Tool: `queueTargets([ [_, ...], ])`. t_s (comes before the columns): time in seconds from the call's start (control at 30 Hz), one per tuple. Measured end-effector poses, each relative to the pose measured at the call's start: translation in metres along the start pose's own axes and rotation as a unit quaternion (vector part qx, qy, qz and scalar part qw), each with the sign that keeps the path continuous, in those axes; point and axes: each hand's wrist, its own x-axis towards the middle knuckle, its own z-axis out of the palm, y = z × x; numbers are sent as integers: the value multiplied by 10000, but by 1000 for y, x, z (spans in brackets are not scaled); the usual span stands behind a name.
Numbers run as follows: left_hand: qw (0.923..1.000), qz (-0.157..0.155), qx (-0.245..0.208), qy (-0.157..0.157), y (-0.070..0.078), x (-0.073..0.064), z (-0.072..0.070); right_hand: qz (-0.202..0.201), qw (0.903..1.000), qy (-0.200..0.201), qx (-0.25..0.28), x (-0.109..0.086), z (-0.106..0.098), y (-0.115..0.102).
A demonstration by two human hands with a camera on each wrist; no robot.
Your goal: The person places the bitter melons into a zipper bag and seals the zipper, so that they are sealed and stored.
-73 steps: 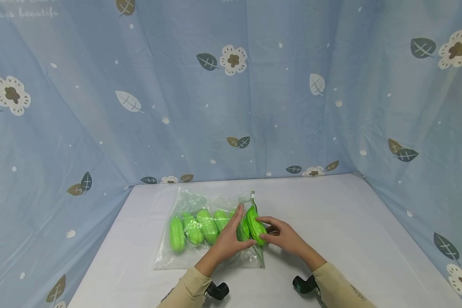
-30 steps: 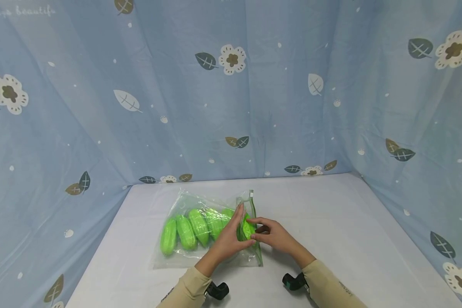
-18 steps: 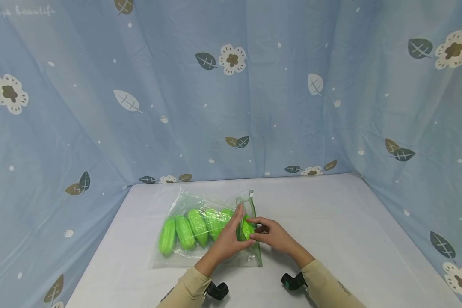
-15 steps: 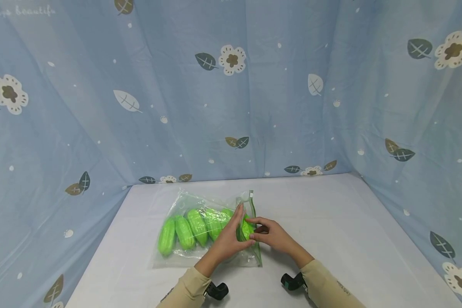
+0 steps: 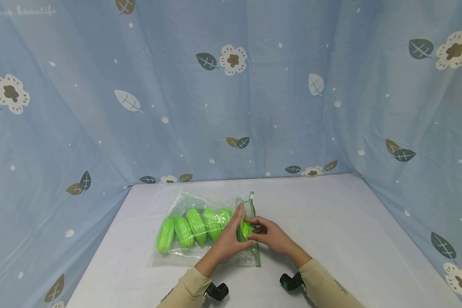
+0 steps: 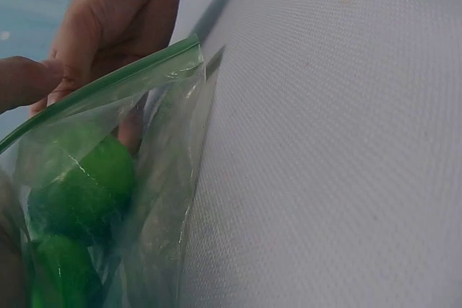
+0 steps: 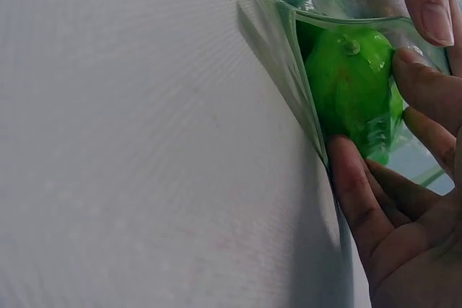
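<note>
A clear zip bag (image 5: 179, 256) with a green seal lies on the table, its mouth facing right. Several bright green, lumpy bitter melons (image 5: 164, 236) sit in a row inside it. My left hand (image 5: 228, 241) is at the bag's mouth, fingers straight and thumb spread, keeping the mouth apart. Curled around one end of the last bitter melon (image 7: 352, 81), my right hand (image 5: 273, 235) holds it within the mouth. The seal edge (image 7: 346, 18) crosses over that melon in the right wrist view. Part of the row is hidden behind my left hand.
The white-covered table (image 5: 323, 222) stretches right of the bag and in front of it. A blue patterned curtain (image 5: 277, 107) stands along the back and both sides. A black wrist mount (image 5: 217, 291) hangs below each forearm.
My right hand has moved left, pushing the last bitter melon from the bag's mouth further inside. The other melons have shifted left within the bag. My left hand stays in place.
</note>
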Motion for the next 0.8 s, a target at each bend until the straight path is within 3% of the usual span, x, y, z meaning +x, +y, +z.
queueTargets([
  [0.5, 9999, -116, 41, -62, 0, -2, 0, 100, 9999, 78, 10, -3, 2, -3],
  [0.8, 9997, 66, 215, -65, -2, -1, 1, 85, 9999, -66, 119, -4, -2, -2],
])
